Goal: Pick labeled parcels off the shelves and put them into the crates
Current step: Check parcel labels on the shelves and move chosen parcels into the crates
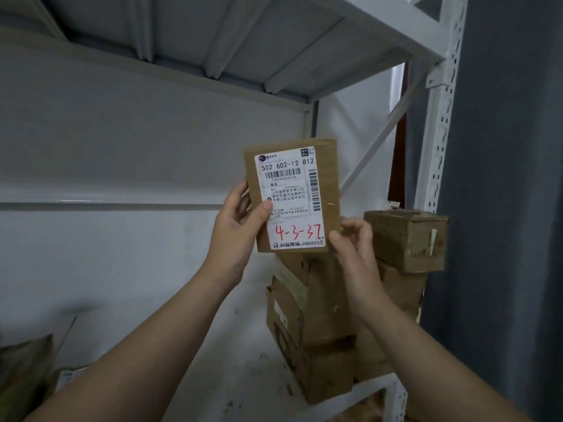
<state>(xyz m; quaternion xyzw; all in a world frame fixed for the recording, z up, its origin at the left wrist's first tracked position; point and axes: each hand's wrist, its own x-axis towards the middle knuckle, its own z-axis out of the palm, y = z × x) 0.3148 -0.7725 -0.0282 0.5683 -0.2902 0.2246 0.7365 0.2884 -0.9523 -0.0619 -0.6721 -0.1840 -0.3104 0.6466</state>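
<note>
White metal shelving stands against a pale wall panel, with a dark curtain to the right. One flat cardboard parcel is held upright, clear of the shelf, in front of a stack of boxes. Its label faces the camera, marked "4-3-37" in red. The left hand grips the parcel's left edge, thumb pressed on the label face, fingers behind. The right hand pinches only the lower right corner between thumb and fingertips. No crate is in view.

Risks noted:
- The right-hand hold is slight. If the left hand lets go first, the parcel may pivot and drop.
- The stack behind looks uneven, and its small top box appears to sit askew. A knock from the right forearm on withdrawal could topple it.
- A misread of the handwritten code could send the parcel to the wrong crate.
</note>
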